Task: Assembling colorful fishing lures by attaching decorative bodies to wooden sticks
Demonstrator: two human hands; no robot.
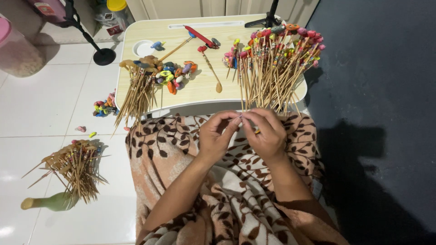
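My left hand (216, 134) and my right hand (265, 132) meet over my lap, fingertips pinched together around a thin bamboo stick whose tip shows between them. Just beyond them a big bundle of sticks with colourful beads on top (272, 59) leans on the right end of a small light wooden table (200, 86). A pile of plain sticks (138, 90) hangs over the table's left front edge. Loose colourful beads (175, 75) lie mid-table.
A brown leaf-patterned cloth (181, 145) covers my lap. On the white tile floor at left lie another stick bundle (75, 165), a green bottle (47, 202) and scattered beads (104, 108). A black stand base (103, 56) sits near the table. Dark carpet (377, 113) at right.
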